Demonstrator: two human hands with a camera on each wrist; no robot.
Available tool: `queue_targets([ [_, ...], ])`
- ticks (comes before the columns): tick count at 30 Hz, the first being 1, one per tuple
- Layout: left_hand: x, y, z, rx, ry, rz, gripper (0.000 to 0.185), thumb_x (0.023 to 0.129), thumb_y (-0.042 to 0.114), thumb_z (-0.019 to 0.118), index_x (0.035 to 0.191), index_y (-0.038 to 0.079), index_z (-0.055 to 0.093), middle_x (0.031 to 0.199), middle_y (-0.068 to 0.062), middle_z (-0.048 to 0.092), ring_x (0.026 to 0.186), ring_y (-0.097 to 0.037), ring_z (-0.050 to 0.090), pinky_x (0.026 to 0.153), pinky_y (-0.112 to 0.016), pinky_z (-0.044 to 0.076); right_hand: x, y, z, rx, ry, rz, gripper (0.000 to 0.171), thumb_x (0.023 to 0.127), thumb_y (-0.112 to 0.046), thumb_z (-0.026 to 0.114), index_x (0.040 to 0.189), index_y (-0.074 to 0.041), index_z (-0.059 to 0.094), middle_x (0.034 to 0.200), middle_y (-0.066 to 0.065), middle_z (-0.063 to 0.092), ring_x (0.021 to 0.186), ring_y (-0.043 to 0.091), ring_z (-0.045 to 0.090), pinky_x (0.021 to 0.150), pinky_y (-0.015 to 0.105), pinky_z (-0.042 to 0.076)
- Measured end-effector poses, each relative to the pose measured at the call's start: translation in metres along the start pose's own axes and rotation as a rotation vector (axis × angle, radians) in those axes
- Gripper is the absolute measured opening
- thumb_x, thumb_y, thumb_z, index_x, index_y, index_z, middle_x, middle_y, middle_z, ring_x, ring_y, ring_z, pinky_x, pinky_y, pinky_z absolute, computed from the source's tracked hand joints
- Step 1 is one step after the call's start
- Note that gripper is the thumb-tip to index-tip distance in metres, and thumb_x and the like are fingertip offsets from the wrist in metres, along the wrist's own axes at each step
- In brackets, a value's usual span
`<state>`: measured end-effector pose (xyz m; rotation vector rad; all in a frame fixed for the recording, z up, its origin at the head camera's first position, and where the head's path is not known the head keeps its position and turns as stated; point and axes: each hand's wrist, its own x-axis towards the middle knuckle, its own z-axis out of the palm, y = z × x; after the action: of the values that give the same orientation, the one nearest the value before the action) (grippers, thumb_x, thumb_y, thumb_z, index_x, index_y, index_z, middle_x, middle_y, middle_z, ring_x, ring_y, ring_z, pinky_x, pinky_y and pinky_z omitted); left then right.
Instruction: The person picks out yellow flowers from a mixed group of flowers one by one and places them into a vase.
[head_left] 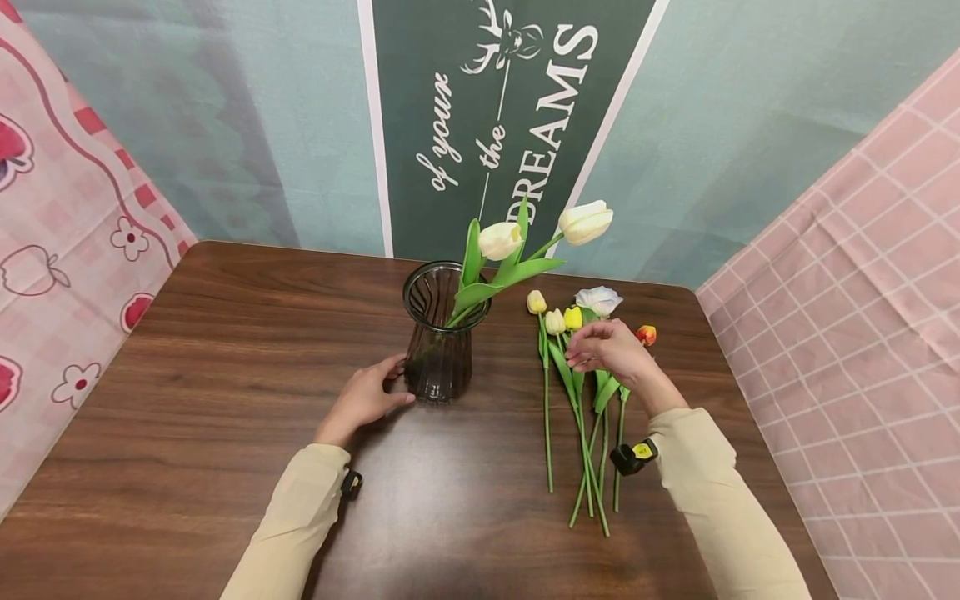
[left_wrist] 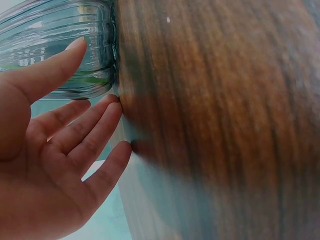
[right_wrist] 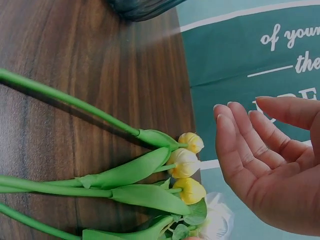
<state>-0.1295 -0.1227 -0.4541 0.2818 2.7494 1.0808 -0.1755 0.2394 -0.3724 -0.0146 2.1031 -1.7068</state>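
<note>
Hovering just above a loose bundle of tulips (head_left: 581, 400), a person's right hand (head_left: 611, 350) hangs at center right of the head view, palm down over the leaves just below the blooms. The right wrist view shows its fingers (right_wrist: 240, 145) straight, close together and holding nothing, clear of the flowers. The stems lie flat on the wooden counter (head_left: 187, 400), their long axes running from the lower part of the frame up toward the backdrop, blooms at the far end and cut ends nearest the person. The bundle lies directly beneath this hand, well apart from the other one.

At center frame the left hand (head_left: 365, 398) rests on the counter beside the base of a ribbed dark glass vase (head_left: 440, 342). The left wrist view shows its fingers (left_wrist: 85, 130) relaxed and slightly spread, the thumb laid against the glass wall and the other fingertips down on the wood near the vase's foot. Two white tulips (head_left: 543, 232) already stand in the vase, leaning toward the upper right.

Only the head view takes in both hands and the vase's mouth. The right wrist view alone shows three yellow and cream buds (right_wrist: 187, 167) side by side and a sliver of the vase at its top edge.
</note>
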Motion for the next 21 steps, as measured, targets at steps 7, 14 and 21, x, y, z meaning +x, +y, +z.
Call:
queue_targets([
  [7,0.000,0.000,0.000,-0.005,-0.004,0.001,0.067,0.077,0.021,0.072,0.134,0.001,0.043,0.115,-0.018,0.060,0.107,-0.034,0.054,0.095,-0.049,0.036,0.005,0.005,-0.001,-0.104,0.008,0.031,0.015,0.092,0.001,0.047,0.096,0.014,0.051,0.078,0.014,0.062,0.070,0.021,0.064,0.066,0.037,0.054],
  [14,0.000,-0.001,0.000,-0.003,-0.005,0.006,0.067,0.077,0.021,0.072,0.134,0.001,0.043,0.115,-0.017,0.060,0.107,-0.033,0.054,0.095,-0.049,0.036,0.011,0.012,-0.001,-0.225,0.031,0.063,0.012,0.085,0.007,0.051,0.093,0.015,0.053,0.078,0.015,0.062,0.067,0.021,0.062,0.066,0.040,0.054],
  [21,-0.001,0.000,0.000,0.003,-0.001,0.008,0.067,0.077,0.022,0.072,0.133,0.001,0.043,0.113,-0.017,0.061,0.107,-0.034,0.054,0.095,-0.049,0.037,0.017,0.021,0.004,-0.254,0.014,0.098,0.013,0.082,0.008,0.053,0.093,0.015,0.051,0.075,0.017,0.060,0.062,0.018,0.059,0.061,0.036,0.053],
])
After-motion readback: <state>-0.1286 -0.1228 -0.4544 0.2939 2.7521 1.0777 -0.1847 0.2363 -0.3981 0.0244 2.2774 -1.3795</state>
